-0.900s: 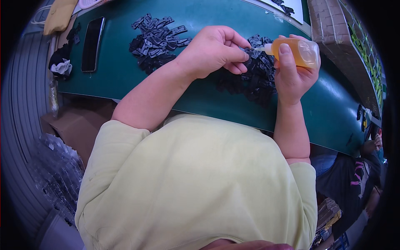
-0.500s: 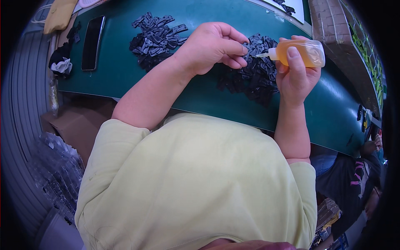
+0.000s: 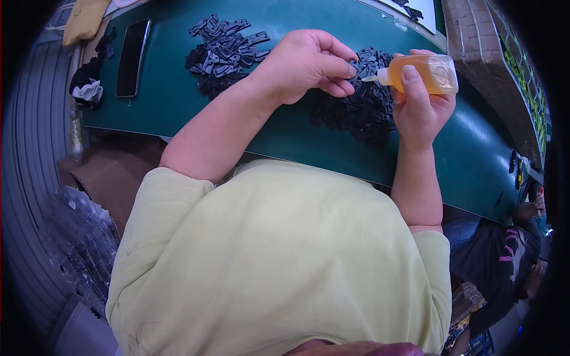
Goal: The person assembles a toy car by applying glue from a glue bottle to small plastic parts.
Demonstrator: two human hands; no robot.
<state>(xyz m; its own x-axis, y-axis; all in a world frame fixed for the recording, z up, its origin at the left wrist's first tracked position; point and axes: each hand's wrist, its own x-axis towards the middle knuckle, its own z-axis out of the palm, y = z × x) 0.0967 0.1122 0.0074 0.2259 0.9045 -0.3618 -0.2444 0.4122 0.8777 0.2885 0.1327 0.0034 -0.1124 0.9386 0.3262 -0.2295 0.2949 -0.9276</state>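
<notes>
My left hand is closed, thumb and forefinger pinching a small dark plastic part that is mostly hidden by the fingers. A clear squeeze bottle of amber liquid lies on its side in my right hand, its thin nozzle pointing left at the pinched part. The nozzle tip is very close to the part; I cannot tell whether they touch. Beneath both hands spreads a heap of similar black parts. A second pile of these dark parts sits left of my left hand.
A phone lies on the green table toward the left. Dark cloth is bunched at the table's left edge. Stacked cartons stand at the back right. Another person in dark clothing is at the lower right.
The bottle and my right hand have shifted slightly left, bringing the nozzle nearer the left fingertips. My left hand has barely moved. The other person's hand at the right has shifted.
</notes>
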